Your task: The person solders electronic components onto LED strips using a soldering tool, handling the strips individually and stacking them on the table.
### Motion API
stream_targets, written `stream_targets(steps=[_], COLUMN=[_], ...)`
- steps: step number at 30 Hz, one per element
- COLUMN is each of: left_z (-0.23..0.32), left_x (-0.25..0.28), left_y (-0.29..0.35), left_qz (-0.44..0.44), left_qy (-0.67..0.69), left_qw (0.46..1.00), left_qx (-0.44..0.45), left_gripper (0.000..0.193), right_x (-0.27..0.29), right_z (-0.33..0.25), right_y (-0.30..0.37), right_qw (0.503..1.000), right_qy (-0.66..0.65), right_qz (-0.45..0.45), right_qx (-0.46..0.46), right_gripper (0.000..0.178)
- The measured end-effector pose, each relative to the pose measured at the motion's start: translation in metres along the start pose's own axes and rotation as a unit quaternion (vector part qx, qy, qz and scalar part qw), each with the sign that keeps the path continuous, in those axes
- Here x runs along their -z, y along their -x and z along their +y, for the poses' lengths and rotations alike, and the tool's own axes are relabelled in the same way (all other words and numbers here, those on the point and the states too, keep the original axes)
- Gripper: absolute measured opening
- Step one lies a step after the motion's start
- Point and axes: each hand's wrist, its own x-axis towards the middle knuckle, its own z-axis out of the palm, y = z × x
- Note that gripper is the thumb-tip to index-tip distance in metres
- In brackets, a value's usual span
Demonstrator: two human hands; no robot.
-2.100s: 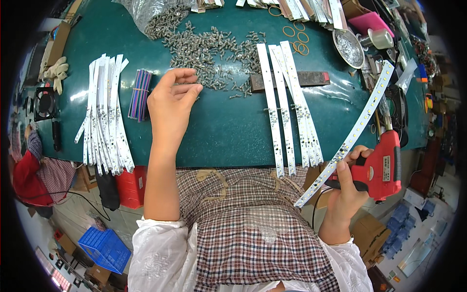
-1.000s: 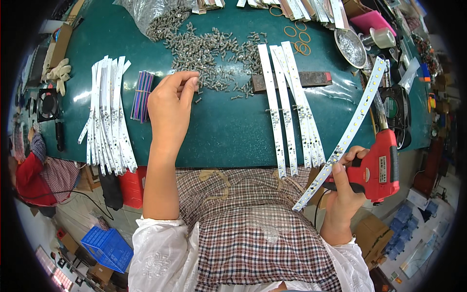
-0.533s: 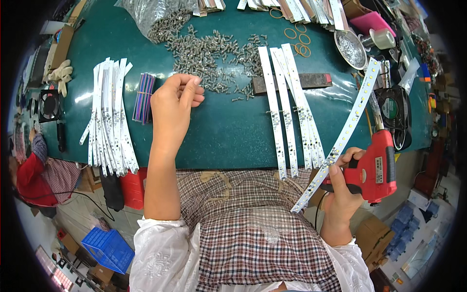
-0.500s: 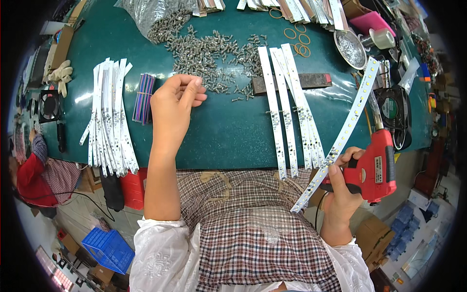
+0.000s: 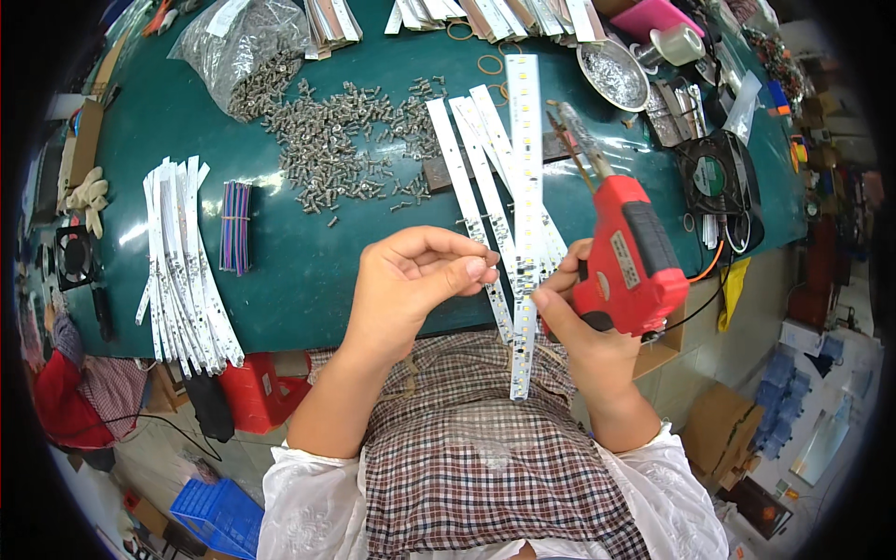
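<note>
The thumb and forefinger tips of the left hand are together, just beside the LED strip board; whether anything small sits between them, I cannot tell. The right hand clamps that board upright in the view between thumb and fingers, and also grips a red-and-black soldering gun, whose side bears a pale printed label, too small to read. Behind the held board, loose white LED strips lie across a dark bar on the green bench. Left of them spread small silvery metal parts, spilling from a clear plastic bag. Farther left lie a banded wire bundle and a fanned strip stack. At right, a black fan carries a green label, its print illegible.
</note>
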Motion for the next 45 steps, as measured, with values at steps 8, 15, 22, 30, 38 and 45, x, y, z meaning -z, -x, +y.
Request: stream_targets(steps=[8,15,22,30,38,45], left_z=[-0.009,-0.008,-0.010,-0.008,-0.011,-0.013], left_x=[-0.004,-0.011,-0.005,-0.007,-0.009,-0.011], left_y=[0.000,0.001,0.000,0.000,-0.001,-0.002], left_qz=[-0.013,0.016,-0.020,0.001,0.012,0.024], left_qy=[0.004,-0.027,-0.057,-0.035,-0.041,-0.031], left_qw=[1.000,1.000,0.998,0.999,0.999,0.999], left_qx=[0.009,-0.003,-0.012,-0.003,-0.003,-0.013], left_gripper=[0.018,0.017,0.017,0.017,0.017,0.018], right_x=[0.000,-0.001,0.001,-0.002,-0.003,-0.001], right_z=[0.012,0.014,0.020,0.022,0.020,0.020], right_y=[-0.001,-0.001,0.000,0.000,0.001,0.001], right_qw=[0.999,0.999,1.000,1.000,0.999,0.999], right_qy=[0.006,-0.010,-0.015,-0.011,-0.007,0.017], right_qz=[-0.026,-0.010,-0.006,-0.001,-0.029,-0.051], right_qx=[-0.024,-0.028,-0.016,-0.012,-0.015,-0.001], right_gripper=[0.029,0.027,0.043,0.044,0.040,0.041])
